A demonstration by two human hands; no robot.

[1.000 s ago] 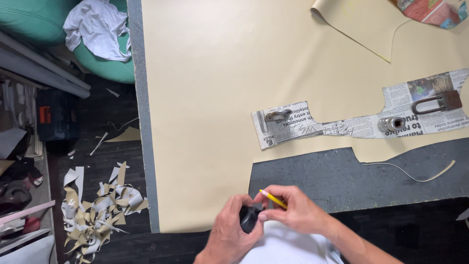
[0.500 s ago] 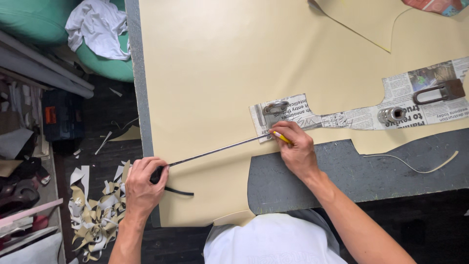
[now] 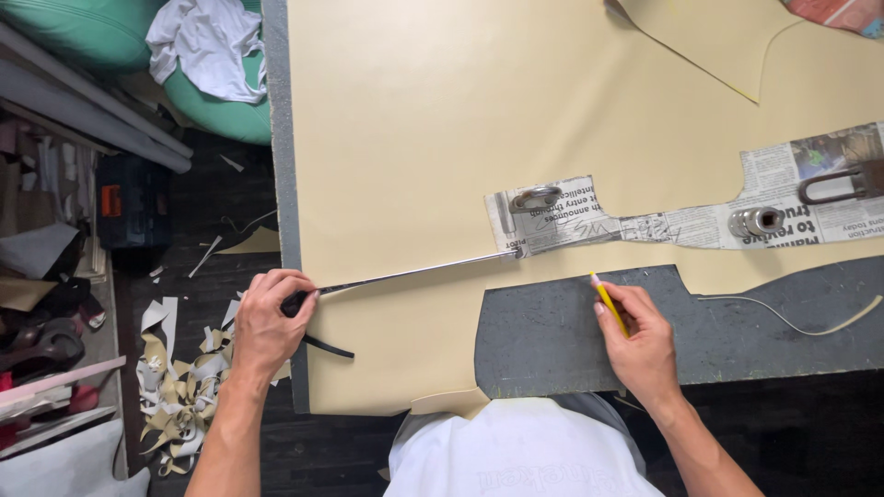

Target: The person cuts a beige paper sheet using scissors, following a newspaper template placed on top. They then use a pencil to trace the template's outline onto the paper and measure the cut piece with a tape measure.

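My left hand (image 3: 267, 322) grips the black case of a tape measure (image 3: 296, 302) at the table's left edge. Its metal blade (image 3: 414, 271) runs right across the cream sheet (image 3: 414, 138) to the lower left corner of a newspaper pattern (image 3: 552, 221). My right hand (image 3: 640, 345) holds a yellow pencil (image 3: 608, 301) over the bare dark table top (image 3: 552, 340), below the pattern and apart from the blade's end.
Metal weights sit on the pattern: a ring (image 3: 536, 197), a cylinder (image 3: 755, 222) and a flat loop (image 3: 843, 185). A thin cream strip (image 3: 792, 317) lies at the right. Offcuts (image 3: 184, 396) litter the floor on the left, near green rolls (image 3: 212, 110) and a white cloth (image 3: 207, 41).
My right hand has left the blade's end at the pattern corner and drawn back down and right with the pencil. My left hand still holds the tape case at the edge.
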